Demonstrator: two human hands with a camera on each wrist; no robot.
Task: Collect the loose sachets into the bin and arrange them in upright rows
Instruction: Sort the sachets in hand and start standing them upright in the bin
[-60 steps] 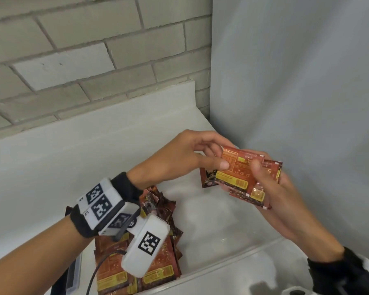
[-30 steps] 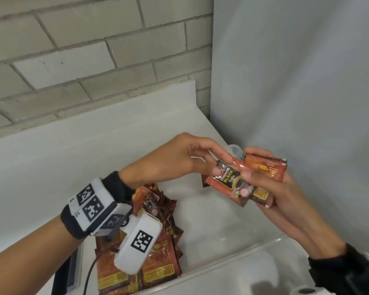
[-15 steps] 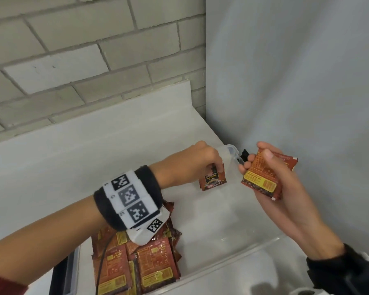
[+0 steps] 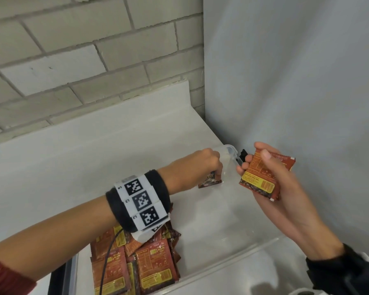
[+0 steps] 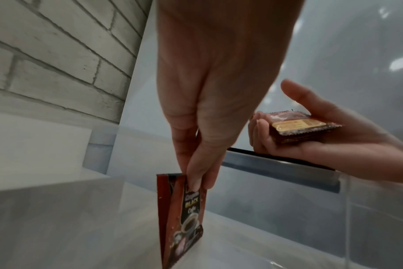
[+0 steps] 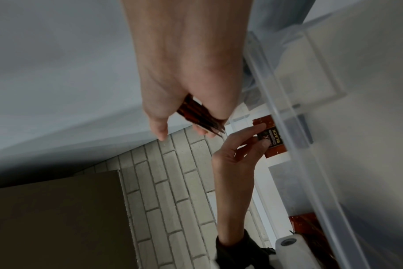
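From the head view, your left hand (image 4: 202, 165) reaches deep into the far corner of the clear bin (image 4: 228, 262), fingers pinched on the top of one sachet (image 4: 210, 181) that stands upright near the far wall. Your right hand (image 4: 271, 184) waits just beside the bin's right rim, thumb and fingers clamped on a small stack (image 4: 262, 177) of sachets. A loose pile (image 4: 136, 267) lies flat and jumbled at the bin's near left, under your forearm, not yet sorted.

From the left wrist, your thumb and fingertips (image 5: 196, 180) nip the sachet's (image 5: 184, 216) top seam; it hangs nearly vertical, its lower edge at or just above the bin floor, I cannot tell which. These look light, thin and crinkly, with slick foil faces, so they will likely flop without support. Judge the sealed top edge the best place to hold, and lean the first one against the wall. The right hand (image 5: 311, 138) shows palm up, cradling the stack (image 5: 304, 127).

From the right wrist, your right hand (image 6: 184, 91) points fingers down, the stack's (image 6: 200, 114) edges fanned between thumb and fingers. Beyond it the left hand (image 6: 239, 145) holds the sachet (image 6: 273, 140) inside the bin wall (image 6: 288, 127).
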